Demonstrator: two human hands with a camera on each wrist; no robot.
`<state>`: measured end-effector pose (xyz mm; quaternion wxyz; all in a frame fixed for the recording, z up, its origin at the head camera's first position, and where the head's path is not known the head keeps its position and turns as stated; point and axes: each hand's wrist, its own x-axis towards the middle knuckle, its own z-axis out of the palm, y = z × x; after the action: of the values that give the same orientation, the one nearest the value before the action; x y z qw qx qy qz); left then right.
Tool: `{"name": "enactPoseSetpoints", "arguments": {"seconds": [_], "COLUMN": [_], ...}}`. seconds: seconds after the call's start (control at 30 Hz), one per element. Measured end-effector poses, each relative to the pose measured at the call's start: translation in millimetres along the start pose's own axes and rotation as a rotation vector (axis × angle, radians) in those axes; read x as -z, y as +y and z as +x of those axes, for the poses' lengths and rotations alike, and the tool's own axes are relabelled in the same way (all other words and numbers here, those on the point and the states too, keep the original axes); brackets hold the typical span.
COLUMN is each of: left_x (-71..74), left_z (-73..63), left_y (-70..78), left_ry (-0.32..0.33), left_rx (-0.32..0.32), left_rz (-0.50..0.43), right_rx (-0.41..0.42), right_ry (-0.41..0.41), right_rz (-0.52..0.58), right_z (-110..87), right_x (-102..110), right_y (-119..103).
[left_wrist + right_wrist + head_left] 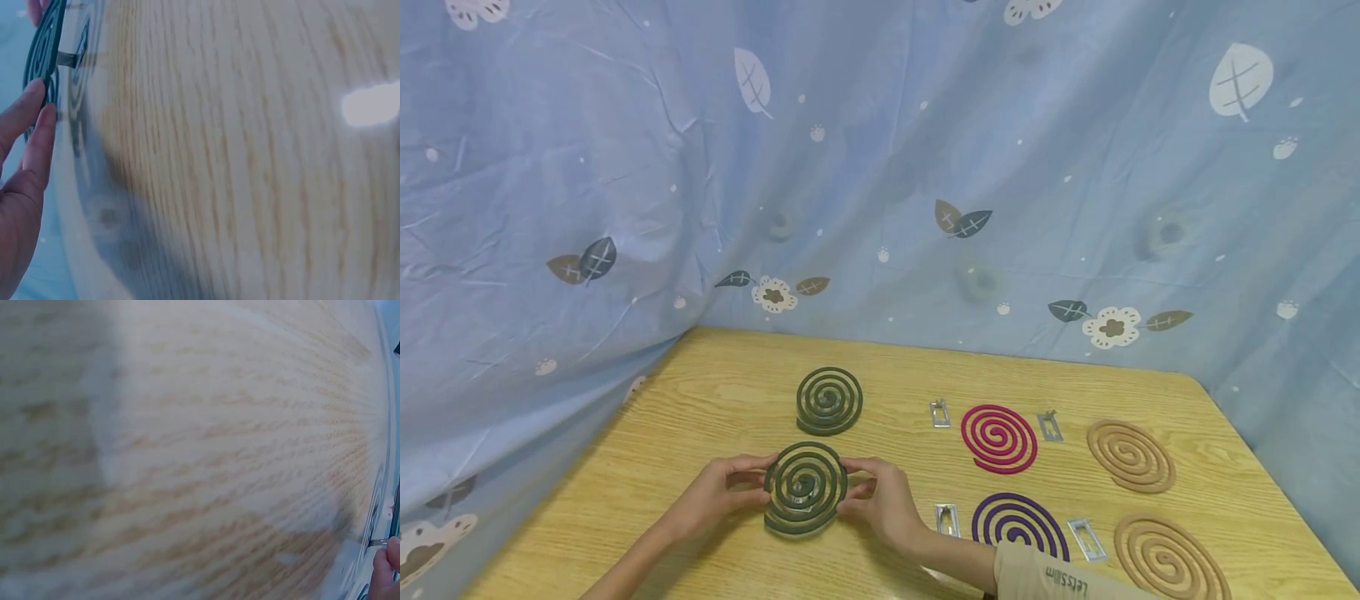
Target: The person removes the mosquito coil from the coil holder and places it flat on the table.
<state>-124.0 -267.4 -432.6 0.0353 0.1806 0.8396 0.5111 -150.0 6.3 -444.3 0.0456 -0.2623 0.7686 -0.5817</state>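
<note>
Both hands hold a dark green mosquito coil (790, 523) by its opposite edges, near the front of the table. My left hand (722, 496) pinches its left edge between thumb and fingers; my right hand (883, 504) pinches the right edge. Under its centre shows a small metal stand (67, 59), and the coil lies raised over the tabletop in the left wrist view. Just behind is another dark green coil (805, 412), with something metallic at its middle. Only the fingertips of the right hand appear at the edge of the right wrist view.
To the right lie a magenta coil (997, 437), a purple coil (992, 508) partly behind the right sleeve, and two tan coils (1138, 467). Several metal stands (940, 414) lie flat between them. A blue patterned curtain (880, 167) hangs around the wooden table (737, 375).
</note>
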Motion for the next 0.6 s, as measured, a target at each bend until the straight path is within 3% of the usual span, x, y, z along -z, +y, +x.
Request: {"name": "enactPoseSetpoints", "arguments": {"seconds": [0.3, 0.6], "left_x": [3.2, 5.6], "left_z": [-0.2, 0.3], "left_y": [3.2, 7.3], "left_ry": [-0.006, -0.042], "left_rx": [-0.027, 0.027], "left_rz": [-0.040, -0.110], "right_rx": [-0.041, -0.061], "right_ry": [-0.002, -0.005], "right_rz": [0.078, 0.107], "right_z": [-0.7, -2.3], "right_x": [1.7, 4.9], "right_y": [-4.1, -6.7]}}
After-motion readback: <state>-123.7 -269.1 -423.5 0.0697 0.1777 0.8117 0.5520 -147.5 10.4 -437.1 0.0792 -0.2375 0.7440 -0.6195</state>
